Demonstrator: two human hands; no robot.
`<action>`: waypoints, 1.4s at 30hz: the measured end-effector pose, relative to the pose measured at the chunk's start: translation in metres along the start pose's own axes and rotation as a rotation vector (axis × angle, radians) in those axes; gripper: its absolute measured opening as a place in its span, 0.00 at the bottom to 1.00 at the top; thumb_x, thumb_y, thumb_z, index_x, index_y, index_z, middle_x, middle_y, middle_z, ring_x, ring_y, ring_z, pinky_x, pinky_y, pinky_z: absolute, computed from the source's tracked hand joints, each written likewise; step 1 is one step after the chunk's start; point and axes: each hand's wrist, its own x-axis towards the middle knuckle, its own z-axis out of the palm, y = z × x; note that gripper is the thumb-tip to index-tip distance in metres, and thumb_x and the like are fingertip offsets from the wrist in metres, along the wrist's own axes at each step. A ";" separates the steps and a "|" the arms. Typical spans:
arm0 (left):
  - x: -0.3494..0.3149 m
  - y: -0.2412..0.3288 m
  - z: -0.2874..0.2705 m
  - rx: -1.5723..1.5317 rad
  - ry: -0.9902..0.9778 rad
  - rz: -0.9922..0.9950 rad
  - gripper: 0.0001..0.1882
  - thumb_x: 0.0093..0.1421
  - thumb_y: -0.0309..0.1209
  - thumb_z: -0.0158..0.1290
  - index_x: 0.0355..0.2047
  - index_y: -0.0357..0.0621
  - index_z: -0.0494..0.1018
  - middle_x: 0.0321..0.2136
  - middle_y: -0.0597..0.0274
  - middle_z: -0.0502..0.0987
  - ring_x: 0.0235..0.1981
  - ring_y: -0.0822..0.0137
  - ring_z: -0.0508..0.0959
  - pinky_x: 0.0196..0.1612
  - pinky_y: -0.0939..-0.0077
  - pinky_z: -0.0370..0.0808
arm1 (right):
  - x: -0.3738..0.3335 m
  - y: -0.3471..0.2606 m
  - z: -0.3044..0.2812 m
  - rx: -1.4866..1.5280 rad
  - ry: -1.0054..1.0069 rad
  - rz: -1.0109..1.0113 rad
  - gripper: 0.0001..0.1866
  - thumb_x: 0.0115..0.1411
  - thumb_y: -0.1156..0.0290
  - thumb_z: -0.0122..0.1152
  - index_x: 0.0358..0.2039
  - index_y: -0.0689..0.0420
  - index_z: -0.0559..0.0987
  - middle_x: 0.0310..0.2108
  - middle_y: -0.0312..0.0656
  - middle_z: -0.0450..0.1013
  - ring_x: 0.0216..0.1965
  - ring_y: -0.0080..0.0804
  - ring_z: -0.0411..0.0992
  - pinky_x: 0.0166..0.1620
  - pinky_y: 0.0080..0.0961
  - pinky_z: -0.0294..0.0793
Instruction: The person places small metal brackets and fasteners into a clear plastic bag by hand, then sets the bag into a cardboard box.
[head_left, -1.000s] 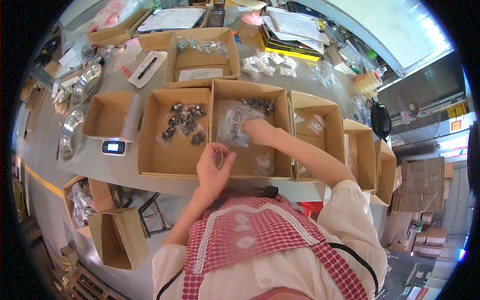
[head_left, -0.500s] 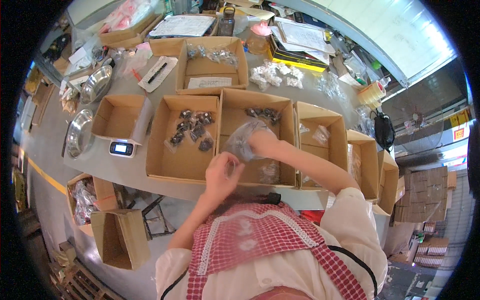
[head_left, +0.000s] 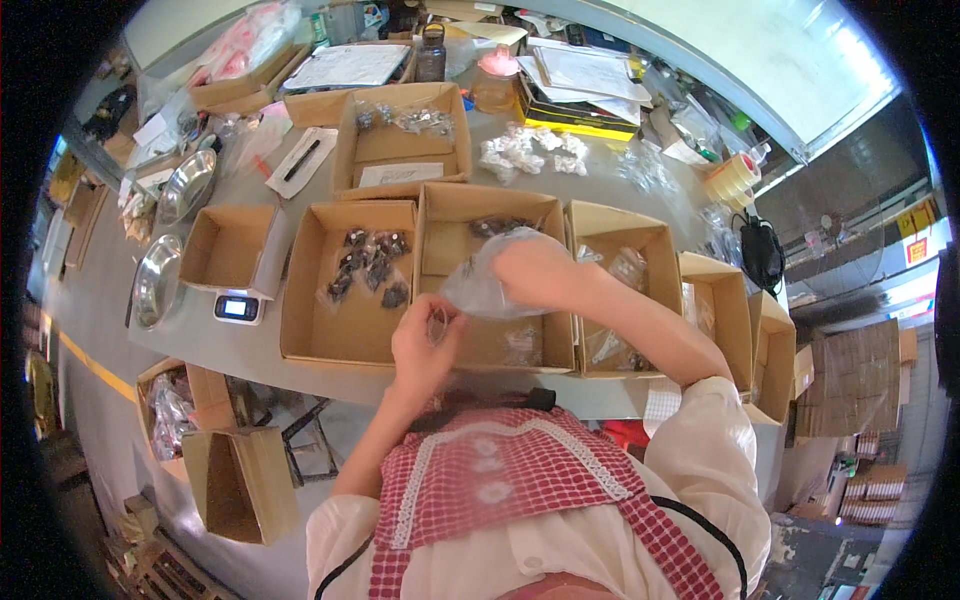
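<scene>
A clear plastic bag (head_left: 474, 287) hangs over the middle cardboard box (head_left: 435, 250). My right hand (head_left: 538, 272) is at its right end, with the film around its front and the fingers hidden. My left hand (head_left: 425, 338), at the near left edge of that box, has its fingers curled in a pinch beside the bag, with a bit of clear film between them. Small dark parts (head_left: 500, 226) lie at the far end of the box, partly covered by the bag. Small clear bags (head_left: 522, 345) lie near its front wall.
Left of it, a box (head_left: 300, 315) holds bagged black parts (head_left: 370, 262). More boxes (head_left: 655, 225) line the right. A digital scale (head_left: 238, 308) with a box on it and metal bowls (head_left: 157, 283) stand left. White pieces (head_left: 533, 150) lie behind.
The view has shifted slightly. My right hand and the bag have moved a little to the right relative to the boxes, and the bag looks more spread out. My left hand keeps its pinch.
</scene>
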 end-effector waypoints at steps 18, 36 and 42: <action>0.008 0.022 0.011 0.232 0.081 0.075 0.11 0.55 0.29 0.62 0.37 0.43 0.75 0.26 0.54 0.78 0.28 0.57 0.79 0.33 0.66 0.76 | -0.052 0.002 -0.044 1.214 0.302 0.076 0.08 0.63 0.71 0.58 0.36 0.63 0.77 0.26 0.41 0.78 0.25 0.25 0.78 0.28 0.23 0.77; 0.019 0.073 0.034 0.125 0.073 0.122 0.11 0.58 0.36 0.61 0.29 0.42 0.76 0.23 0.58 0.79 0.24 0.64 0.79 0.31 0.71 0.75 | -0.067 -0.027 0.019 0.962 0.622 0.167 0.08 0.64 0.74 0.59 0.40 0.63 0.79 0.30 0.38 0.78 0.29 0.25 0.77 0.33 0.23 0.77; 0.030 0.059 0.019 -0.613 -0.117 -0.305 0.06 0.59 0.30 0.60 0.29 0.42 0.78 0.21 0.67 0.78 0.23 0.78 0.74 0.26 0.81 0.66 | -0.075 -0.022 -0.005 1.704 0.318 0.243 0.15 0.68 0.72 0.45 0.49 0.66 0.74 0.40 0.46 0.78 0.38 0.35 0.80 0.45 0.29 0.80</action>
